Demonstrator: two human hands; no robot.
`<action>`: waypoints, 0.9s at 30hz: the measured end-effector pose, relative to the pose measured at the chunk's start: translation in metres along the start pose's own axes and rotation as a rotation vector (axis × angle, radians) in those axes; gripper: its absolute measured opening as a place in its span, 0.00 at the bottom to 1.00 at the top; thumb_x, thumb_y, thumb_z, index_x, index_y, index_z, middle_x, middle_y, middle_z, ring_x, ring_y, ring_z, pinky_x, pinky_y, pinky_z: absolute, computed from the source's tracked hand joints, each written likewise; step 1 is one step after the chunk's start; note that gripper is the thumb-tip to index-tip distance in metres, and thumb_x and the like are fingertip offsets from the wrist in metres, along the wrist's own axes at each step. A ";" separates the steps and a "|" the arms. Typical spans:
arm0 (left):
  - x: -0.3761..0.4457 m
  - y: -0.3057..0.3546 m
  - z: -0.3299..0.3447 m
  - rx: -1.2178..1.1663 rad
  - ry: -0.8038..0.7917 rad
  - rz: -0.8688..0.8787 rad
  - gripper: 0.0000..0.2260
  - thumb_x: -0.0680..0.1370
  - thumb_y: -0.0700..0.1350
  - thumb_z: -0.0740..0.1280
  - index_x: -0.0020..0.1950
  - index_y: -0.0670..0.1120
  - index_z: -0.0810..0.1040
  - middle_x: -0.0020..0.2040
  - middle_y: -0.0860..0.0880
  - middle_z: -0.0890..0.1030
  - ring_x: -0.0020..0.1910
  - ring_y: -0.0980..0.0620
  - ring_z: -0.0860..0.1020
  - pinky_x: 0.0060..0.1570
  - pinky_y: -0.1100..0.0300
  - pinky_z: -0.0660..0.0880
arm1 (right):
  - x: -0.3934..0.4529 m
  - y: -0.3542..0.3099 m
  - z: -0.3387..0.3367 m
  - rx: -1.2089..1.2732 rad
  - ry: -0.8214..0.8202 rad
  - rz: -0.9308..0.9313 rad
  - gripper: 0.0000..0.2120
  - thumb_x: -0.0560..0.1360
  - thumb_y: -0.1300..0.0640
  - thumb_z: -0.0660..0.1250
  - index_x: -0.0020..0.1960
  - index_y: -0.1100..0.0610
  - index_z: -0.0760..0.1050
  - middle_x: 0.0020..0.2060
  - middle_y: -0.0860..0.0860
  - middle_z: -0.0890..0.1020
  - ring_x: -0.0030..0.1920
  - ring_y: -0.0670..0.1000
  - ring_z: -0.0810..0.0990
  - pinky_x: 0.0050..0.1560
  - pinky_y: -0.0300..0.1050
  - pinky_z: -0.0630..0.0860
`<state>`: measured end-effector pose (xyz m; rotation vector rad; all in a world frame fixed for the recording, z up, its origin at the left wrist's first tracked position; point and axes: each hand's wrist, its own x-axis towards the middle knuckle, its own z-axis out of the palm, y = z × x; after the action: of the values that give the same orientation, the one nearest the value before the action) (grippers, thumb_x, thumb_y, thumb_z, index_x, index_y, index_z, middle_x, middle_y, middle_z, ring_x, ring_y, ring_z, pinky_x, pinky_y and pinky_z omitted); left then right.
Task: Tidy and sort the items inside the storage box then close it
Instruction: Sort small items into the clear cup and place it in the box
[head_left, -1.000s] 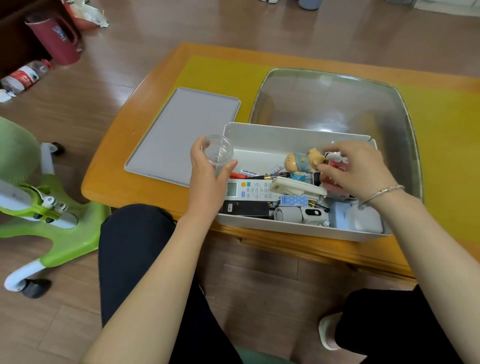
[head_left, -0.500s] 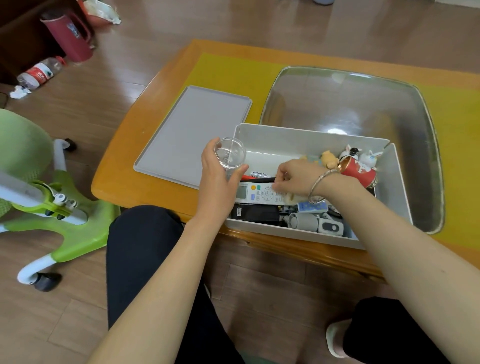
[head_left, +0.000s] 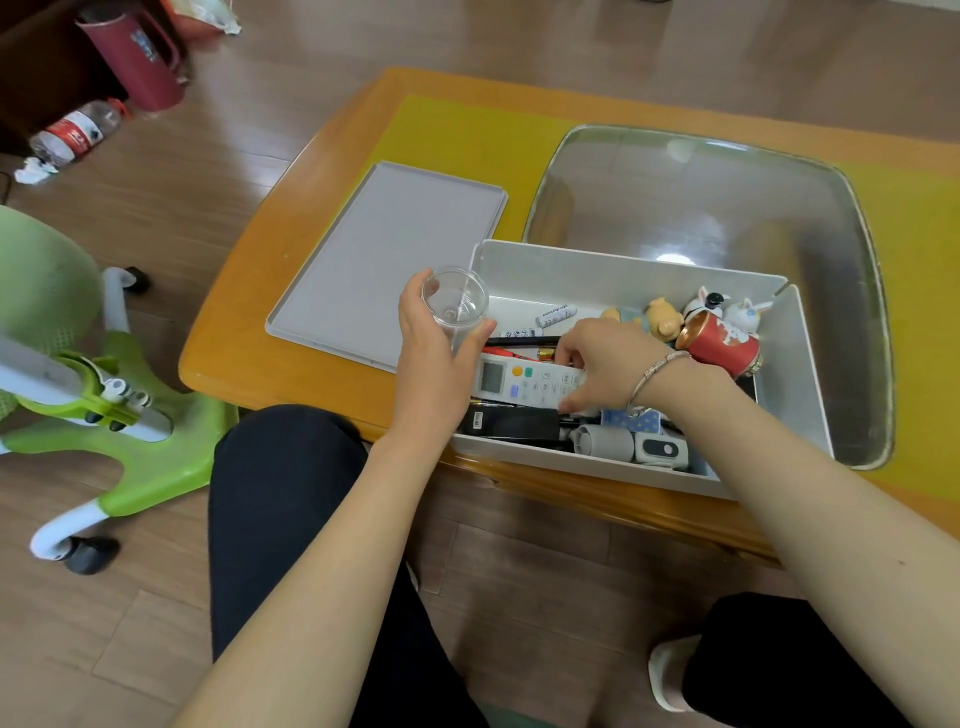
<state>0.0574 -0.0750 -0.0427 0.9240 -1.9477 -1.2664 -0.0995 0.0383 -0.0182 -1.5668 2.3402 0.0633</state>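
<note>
Head view: a seated person sorted a grey storage box (head_left: 623, 270) at the centre of the frame, set on the near edge of a wooden table (head_left: 249, 332). The left hand (head_left: 431, 358), at centre left, was wrapped around a clear plastic cup (head_left: 456, 304) held just above the box's left wall. The right hand (head_left: 608, 364) reached into the middle of the box, its fingers curled on a white remote control (head_left: 511, 379) that lay across pens (head_left: 524, 341) and a black device (head_left: 511, 422). At the box's upper right, small animal figurines (head_left: 662, 319) stood beside a red can (head_left: 719, 345) lying on its side. The flat grey lid (head_left: 384, 260) lay off the box to its left, partly under the left hand.

Judging from the crowded lower half, lifting the remote could drag the pens or batteries loose and scatter them. The box sat right at the table's near edge, so a hard pull might tip it toward the lap. The cup, gripped in one hand, could slip out.
</note>
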 end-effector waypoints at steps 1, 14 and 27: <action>0.000 0.000 0.000 -0.007 0.004 -0.003 0.32 0.77 0.45 0.69 0.75 0.49 0.55 0.73 0.51 0.64 0.65 0.62 0.64 0.52 0.82 0.66 | -0.001 0.002 -0.001 0.032 -0.001 -0.003 0.17 0.65 0.42 0.74 0.47 0.49 0.75 0.40 0.46 0.74 0.42 0.48 0.73 0.40 0.43 0.69; 0.000 0.000 -0.001 0.000 0.017 0.000 0.32 0.77 0.46 0.69 0.75 0.49 0.53 0.72 0.51 0.64 0.67 0.61 0.65 0.57 0.77 0.68 | -0.012 0.019 -0.003 0.439 0.282 0.172 0.05 0.73 0.52 0.69 0.45 0.52 0.75 0.38 0.47 0.78 0.38 0.46 0.75 0.38 0.39 0.71; -0.002 0.001 0.000 0.048 0.015 0.010 0.31 0.77 0.45 0.69 0.75 0.48 0.55 0.72 0.49 0.63 0.64 0.64 0.63 0.53 0.85 0.61 | -0.013 0.035 -0.024 0.363 0.363 0.279 0.06 0.73 0.61 0.66 0.47 0.56 0.81 0.39 0.51 0.81 0.43 0.52 0.78 0.46 0.40 0.70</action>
<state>0.0580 -0.0734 -0.0423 0.9438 -1.9768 -1.2084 -0.1322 0.0588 0.0035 -1.1440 2.6366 -0.5949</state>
